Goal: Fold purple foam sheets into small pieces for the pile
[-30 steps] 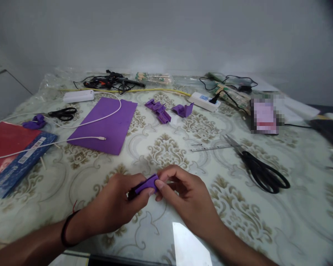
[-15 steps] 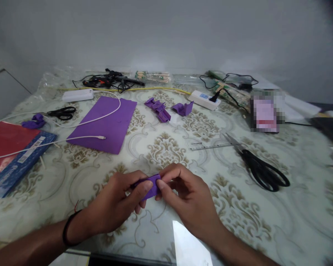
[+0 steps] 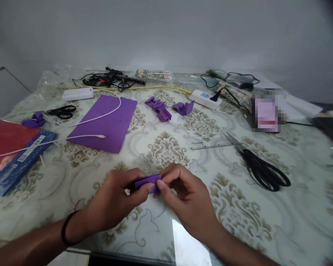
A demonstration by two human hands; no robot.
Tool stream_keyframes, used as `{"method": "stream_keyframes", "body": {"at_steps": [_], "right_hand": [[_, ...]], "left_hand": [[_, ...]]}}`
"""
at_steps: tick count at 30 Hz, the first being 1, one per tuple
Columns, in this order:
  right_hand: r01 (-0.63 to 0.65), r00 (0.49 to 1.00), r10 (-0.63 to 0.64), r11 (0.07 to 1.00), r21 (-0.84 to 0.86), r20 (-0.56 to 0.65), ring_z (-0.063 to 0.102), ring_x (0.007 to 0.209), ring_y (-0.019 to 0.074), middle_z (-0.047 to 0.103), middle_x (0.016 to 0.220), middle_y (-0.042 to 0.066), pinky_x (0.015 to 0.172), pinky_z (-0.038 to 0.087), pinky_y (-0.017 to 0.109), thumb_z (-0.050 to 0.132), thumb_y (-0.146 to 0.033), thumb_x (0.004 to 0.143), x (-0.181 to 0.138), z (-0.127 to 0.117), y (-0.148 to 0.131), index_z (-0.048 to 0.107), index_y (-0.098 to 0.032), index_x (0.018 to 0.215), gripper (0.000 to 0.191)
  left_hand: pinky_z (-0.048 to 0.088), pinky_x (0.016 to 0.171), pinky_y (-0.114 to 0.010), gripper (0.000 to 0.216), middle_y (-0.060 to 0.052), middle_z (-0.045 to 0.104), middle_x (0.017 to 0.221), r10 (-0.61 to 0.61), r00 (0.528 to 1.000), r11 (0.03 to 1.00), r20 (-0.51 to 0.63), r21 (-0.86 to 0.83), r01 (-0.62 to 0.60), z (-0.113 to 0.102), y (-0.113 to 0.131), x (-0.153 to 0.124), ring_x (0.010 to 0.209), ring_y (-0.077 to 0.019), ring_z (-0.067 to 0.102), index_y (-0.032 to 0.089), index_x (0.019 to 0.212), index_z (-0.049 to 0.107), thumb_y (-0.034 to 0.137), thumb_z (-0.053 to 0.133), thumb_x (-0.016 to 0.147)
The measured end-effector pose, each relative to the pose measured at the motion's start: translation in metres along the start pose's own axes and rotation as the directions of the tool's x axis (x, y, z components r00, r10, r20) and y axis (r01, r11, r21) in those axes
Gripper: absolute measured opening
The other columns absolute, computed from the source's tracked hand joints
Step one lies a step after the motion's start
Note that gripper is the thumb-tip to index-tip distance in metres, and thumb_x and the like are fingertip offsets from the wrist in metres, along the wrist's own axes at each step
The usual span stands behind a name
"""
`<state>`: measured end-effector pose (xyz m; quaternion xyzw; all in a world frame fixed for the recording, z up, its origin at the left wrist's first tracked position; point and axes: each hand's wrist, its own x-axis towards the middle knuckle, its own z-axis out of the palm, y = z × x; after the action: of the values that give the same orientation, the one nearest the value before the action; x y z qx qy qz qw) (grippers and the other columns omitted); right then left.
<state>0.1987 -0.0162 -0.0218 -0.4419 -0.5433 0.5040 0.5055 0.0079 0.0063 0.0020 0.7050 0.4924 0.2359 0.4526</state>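
Observation:
A small folded purple foam piece (image 3: 146, 181) is pinched between both hands near the table's front edge. My left hand (image 3: 115, 201) grips its left end with thumb and fingers closed; a dark band circles that wrist. My right hand (image 3: 184, 197) is closed on its right end, fingertips pressed against it. Much of the piece is hidden by my fingers.
A large purple foam sheet (image 3: 108, 123) with a white cable across it lies at the left centre. Folded purple pieces (image 3: 161, 109) sit farther back. Big black scissors (image 3: 262, 170) and a clear ruler (image 3: 211, 146) lie right; small scissors (image 3: 61, 111), a red and blue book (image 3: 8, 147) left; power strip (image 3: 205, 99) behind.
The purple piece has turned flatter between my fingers and both hands have shifted slightly; nothing else on the table moved.

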Motion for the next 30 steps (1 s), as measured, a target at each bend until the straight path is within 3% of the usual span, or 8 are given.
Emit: {"method": "stream_keyframes", "body": {"at_steps": [5,8,11,15,23,26,30], "right_hand": [[-0.144,0.989,0.139,0.982,0.122,0.050,0.069,0.070,0.0137,0.067,0.078,-0.003,0.065,0.056,0.025,0.073,-0.027,0.094,0.0050,-0.0020,-0.0033,0.064,-0.024,0.093,0.010],[-0.209,0.973,0.199,0.975,0.077,0.118,0.067,0.071,0.0137,0.069,0.077,-0.002,0.068,0.054,0.025,0.073,-0.032,0.095,0.0086,-0.0051,-0.0063,0.070,-0.021,0.092,0.012],[-0.218,0.968,0.215,0.976,0.006,0.128,0.064,0.069,0.0137,0.070,0.073,-0.001,0.066,0.051,0.025,0.075,-0.036,0.093,0.0095,-0.0068,-0.0083,0.072,-0.020,0.081,0.021],[-0.240,0.966,0.237,0.971,0.014,0.106,0.066,0.069,0.0144,0.073,0.073,0.000,0.066,0.051,0.026,0.077,-0.038,0.091,0.0085,-0.0064,-0.0082,0.073,-0.020,0.081,0.021],[-0.319,0.937,0.308,0.947,0.041,0.165,0.063,0.070,0.0152,0.070,0.073,-0.001,0.067,0.049,0.028,0.085,-0.044,0.084,0.0084,-0.0088,-0.0101,0.069,-0.021,0.079,0.029],[-0.304,0.934,0.293,0.952,0.024,0.203,0.060,0.069,0.0146,0.066,0.073,-0.002,0.064,0.047,0.027,0.082,-0.047,0.088,0.0084,-0.0079,-0.0098,0.068,-0.021,0.081,0.030],[-0.302,0.932,0.280,0.951,0.069,0.231,0.064,0.075,0.0163,0.069,0.078,0.000,0.071,0.052,0.029,0.079,-0.048,0.091,0.0103,-0.0073,-0.0104,0.072,-0.021,0.087,0.027]], "left_hand": [[0.029,0.053,-0.022,0.030,0.006,0.043,0.059,0.005,0.999,1.000,0.038,-0.006,-0.005,-0.0028,-0.0026,0.0008,0.057,-0.0093,0.036,0.017,0.067,0.058,0.028,0.062,0.095],[0.027,0.052,-0.022,0.030,0.006,0.042,0.058,0.002,0.999,1.000,0.052,-0.018,-0.001,-0.0032,-0.0019,0.0007,0.056,-0.0088,0.035,0.017,0.067,0.058,0.029,0.063,0.094],[0.028,0.052,-0.021,0.028,0.006,0.044,0.058,-0.019,0.998,0.999,0.054,-0.027,0.020,-0.0041,-0.0012,0.0007,0.056,-0.0088,0.036,0.017,0.067,0.059,0.029,0.064,0.092],[0.028,0.053,-0.022,0.026,0.006,0.043,0.060,-0.041,0.999,0.997,0.025,-0.062,0.043,-0.0060,-0.0036,0.0002,0.058,-0.0094,0.036,0.017,0.067,0.057,0.028,0.064,0.090],[0.036,0.058,-0.023,0.024,0.004,0.050,0.068,-0.046,0.998,0.956,-0.042,-0.291,0.032,-0.0036,-0.0079,0.0034,0.064,-0.0113,0.042,0.017,0.075,0.060,0.032,0.067,0.093],[0.037,0.057,-0.022,0.019,0.004,0.053,0.069,-0.031,0.999,0.934,0.006,-0.357,0.031,-0.0045,-0.0063,0.0050,0.062,-0.0107,0.043,0.018,0.080,0.062,0.030,0.064,0.094],[0.038,0.059,-0.022,0.024,0.004,0.050,0.071,0.025,0.996,0.950,0.084,-0.312,0.002,-0.0072,-0.0060,0.0045,0.065,-0.0115,0.044,0.017,0.077,0.063,0.032,0.065,0.096]]}}
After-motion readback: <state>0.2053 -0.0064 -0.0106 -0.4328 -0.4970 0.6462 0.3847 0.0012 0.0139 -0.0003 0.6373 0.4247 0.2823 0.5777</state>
